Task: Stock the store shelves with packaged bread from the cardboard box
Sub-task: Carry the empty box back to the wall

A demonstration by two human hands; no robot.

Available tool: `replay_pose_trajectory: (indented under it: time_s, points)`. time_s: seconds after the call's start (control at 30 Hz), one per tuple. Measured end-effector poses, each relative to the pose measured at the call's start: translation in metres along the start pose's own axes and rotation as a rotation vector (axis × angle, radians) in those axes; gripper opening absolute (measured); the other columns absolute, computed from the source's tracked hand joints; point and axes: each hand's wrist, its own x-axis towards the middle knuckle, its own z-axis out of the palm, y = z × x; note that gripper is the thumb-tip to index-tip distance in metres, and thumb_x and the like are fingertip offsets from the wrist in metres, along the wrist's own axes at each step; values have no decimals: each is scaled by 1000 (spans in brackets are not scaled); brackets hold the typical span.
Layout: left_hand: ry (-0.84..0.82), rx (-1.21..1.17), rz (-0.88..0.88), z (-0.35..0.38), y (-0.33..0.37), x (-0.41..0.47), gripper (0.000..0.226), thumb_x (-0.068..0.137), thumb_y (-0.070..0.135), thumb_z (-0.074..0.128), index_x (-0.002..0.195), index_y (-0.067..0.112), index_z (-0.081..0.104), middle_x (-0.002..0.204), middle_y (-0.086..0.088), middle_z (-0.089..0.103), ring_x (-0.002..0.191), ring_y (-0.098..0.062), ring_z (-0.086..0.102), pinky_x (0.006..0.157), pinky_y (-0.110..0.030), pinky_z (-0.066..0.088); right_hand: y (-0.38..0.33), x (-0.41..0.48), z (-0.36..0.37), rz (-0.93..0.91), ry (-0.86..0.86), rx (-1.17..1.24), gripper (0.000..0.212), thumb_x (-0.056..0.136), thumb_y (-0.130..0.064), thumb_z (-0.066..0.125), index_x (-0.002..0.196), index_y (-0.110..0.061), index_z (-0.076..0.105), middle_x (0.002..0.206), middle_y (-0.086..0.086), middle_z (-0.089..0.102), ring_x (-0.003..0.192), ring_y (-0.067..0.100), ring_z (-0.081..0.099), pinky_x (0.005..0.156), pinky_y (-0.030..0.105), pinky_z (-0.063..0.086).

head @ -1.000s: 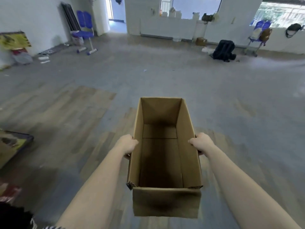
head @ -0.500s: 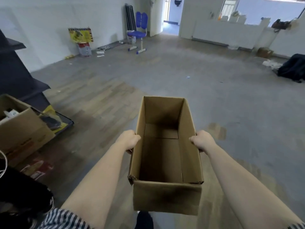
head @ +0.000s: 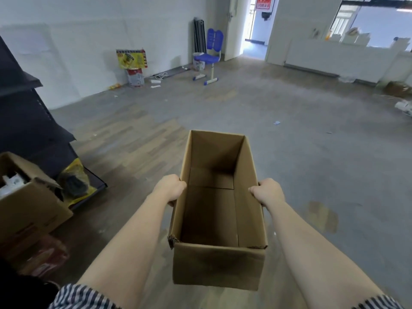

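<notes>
I carry a long open cardboard box (head: pixel 217 268) in front of me above the floor. Nothing lies inside it; only its brown bottom shows. My left hand (head: pixel 170 189) grips the left wall's rim and my right hand (head: pixel 267 191) grips the right wall's rim, both about halfway along. A dark store shelf unit (head: pixel 26 121) stands at the far left. No packaged bread is visible in the carried box.
A second cardboard box (head: pixel 33 210) with white packets sits on the floor at left, beside a yellow bag (head: pixel 75 179) on the shelf base. A blue chair (head: pixel 209 58) stands by the far wall near a doorway. Reddish packets (head: pixel 46 255) lie at lower left.
The view has swung left over the last second: the shelf unit and second box have come into view at left, and the chair has shifted toward the centre. Both hands keep their hold.
</notes>
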Motion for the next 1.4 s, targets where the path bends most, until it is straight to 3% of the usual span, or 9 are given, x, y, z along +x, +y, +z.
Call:
replay_pose_trajectory:
  time_s: [0.13,0.37,0.53,0.8,0.9,1.07,1.2,1.3,1.4]
  points:
    - [23,-1,-13,-11,24,50,20,100,24,42,104,6,51,97,-13,55,74,-27,61,52,-30,49,-25,59,-4,-12,11,-6,26,86,-29,63,70,-8,63,64,7,61,60,25,63,53,25,45]
    - [94,-35,-93,-22,78,157,27,100,23,43,114,5,55,91,-11,60,73,-26,65,56,-30,50,-62,181,-17,-58,-29,-8,27,78,-18,61,60,-13,42,54,2,38,48,21,40,49,24,31]
    - [128,-122,-165,-34,128,227,32,101,21,44,125,3,53,108,-15,58,85,-29,63,60,-30,52,-94,274,-48,-133,-63,-8,27,81,-18,59,61,-16,41,55,2,45,49,20,44,48,21,32]
    - [214,-236,-260,-49,180,316,33,100,23,46,126,4,53,108,-15,58,80,-24,60,51,-26,45,-147,395,-80,-234,-95,6,11,81,-21,58,73,-14,63,58,3,54,55,21,51,51,23,35]
    - [247,-238,-283,-56,184,342,32,100,24,46,123,4,54,102,-12,58,75,-23,59,52,-26,45,-165,424,-74,-245,-104,55,15,78,-21,58,76,-8,66,63,5,56,58,23,51,54,26,35]
    - [314,-246,-333,-79,178,382,29,100,25,48,120,5,54,94,-9,56,71,-21,57,52,-26,44,-207,465,-54,-266,-149,91,27,78,-17,59,56,-19,43,54,2,45,52,22,43,51,24,30]
    - [366,-253,-372,-105,161,422,25,99,26,49,113,6,56,83,-6,54,70,-22,58,52,-26,43,-251,501,-28,-295,-183,112,26,78,-19,59,56,-21,46,55,1,48,55,24,47,52,25,34]
    - [385,-286,-381,-128,143,457,23,98,27,50,110,7,54,88,-8,56,72,-22,60,51,-27,45,-291,530,-7,-321,-215,102,16,79,-23,61,65,-16,60,60,3,57,56,24,50,56,28,39]
    - [416,-343,-396,-159,124,492,24,98,28,51,112,8,55,96,-10,59,75,-22,61,52,-26,46,-344,559,13,-366,-226,85,19,80,-26,62,63,-16,60,63,4,61,57,24,53,57,28,40]
